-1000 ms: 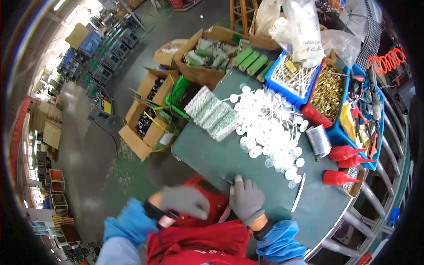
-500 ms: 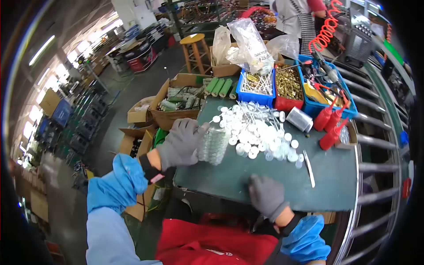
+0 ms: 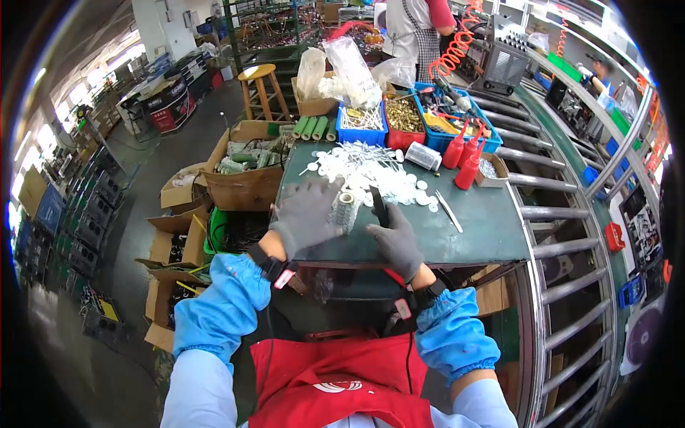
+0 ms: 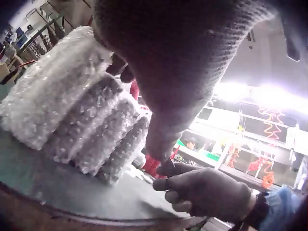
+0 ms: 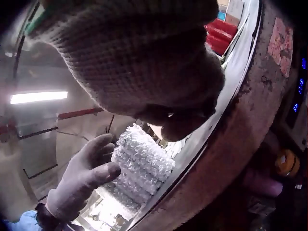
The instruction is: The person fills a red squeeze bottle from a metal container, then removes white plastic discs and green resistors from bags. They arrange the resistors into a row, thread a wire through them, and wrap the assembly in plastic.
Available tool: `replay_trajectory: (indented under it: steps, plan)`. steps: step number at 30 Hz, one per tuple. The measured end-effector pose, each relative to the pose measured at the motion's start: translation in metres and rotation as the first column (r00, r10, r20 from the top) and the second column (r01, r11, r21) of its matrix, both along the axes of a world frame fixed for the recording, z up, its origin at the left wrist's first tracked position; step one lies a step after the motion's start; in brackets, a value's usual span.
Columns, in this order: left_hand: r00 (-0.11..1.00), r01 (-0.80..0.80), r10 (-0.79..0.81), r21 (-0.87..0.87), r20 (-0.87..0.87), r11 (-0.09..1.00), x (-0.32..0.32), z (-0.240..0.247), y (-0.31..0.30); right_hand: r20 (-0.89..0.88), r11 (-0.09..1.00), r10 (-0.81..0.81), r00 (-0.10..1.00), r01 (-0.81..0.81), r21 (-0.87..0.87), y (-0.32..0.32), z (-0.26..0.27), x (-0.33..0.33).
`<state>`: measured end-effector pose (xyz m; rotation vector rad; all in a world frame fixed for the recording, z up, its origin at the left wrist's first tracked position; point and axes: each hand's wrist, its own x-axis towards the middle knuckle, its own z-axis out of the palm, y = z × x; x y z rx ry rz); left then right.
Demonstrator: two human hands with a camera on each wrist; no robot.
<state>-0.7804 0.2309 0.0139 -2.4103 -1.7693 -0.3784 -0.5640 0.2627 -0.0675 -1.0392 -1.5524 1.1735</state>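
Note:
A bundle of bubble-wrapped rolls lies near the table's front left. The left wrist view shows several wrapped rolls side by side. My gloved left hand is at the bundle's left side, fingers spread and overlapping it in the head view; thumb and fingers also stand apart beside it in the right wrist view. To the right of the bundle is my gloved right hand, above the front of the table. Its fingers are curled, and a narrow black thing juts up from it; its kind is unclear.
White discs and rods are heaped behind the bundle. White tweezers lie to the right. Red bottles, a wire spool and parts bins line the back. Cartons stand left; a roller conveyor runs right.
My left hand has come up from the lap to the bundle. The right hand has left the table's front edge and moved beside the bundle. The head view has tilted up.

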Motion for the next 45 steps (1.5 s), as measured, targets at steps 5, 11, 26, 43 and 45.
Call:
replay_trajectory:
  steps: [5, 11, 26, 43, 45]
  plan:
    - [1.0, 0.015, -0.017, -0.104, -0.023, 0.994, 0.002, -0.001, 0.008, -0.342, 0.962, 0.19, 0.92, -0.245, -0.124, 0.015, 0.01, -0.027]
    - [0.989, 0.055, -0.063, -0.063, -0.133, 0.996, 0.0, -0.008, 0.007, -0.302, 0.948, 0.108, 0.947, -0.19, -0.256, -0.005, 0.001, -0.022]
    - [0.991, 0.069, -0.068, 0.006, -0.112, 0.998, -0.022, -0.007, -0.029, 0.225, 0.984, -0.125, 0.966, 0.15, -0.099, -0.065, 0.02, 0.016]
    - [0.999, 0.031, -0.028, 0.217, -0.017, 0.976, -0.043, -0.031, -0.016, 0.487, 0.918, -0.219, 0.845, 0.01, 0.396, -0.053, 0.015, -0.034]
    - [0.997, 0.005, -0.018, 0.164, 0.079, 0.986, -0.052, -0.023, -0.013, 0.549, 0.919, -0.226, 0.805, -0.01, 0.393, -0.058, 0.01, -0.041]
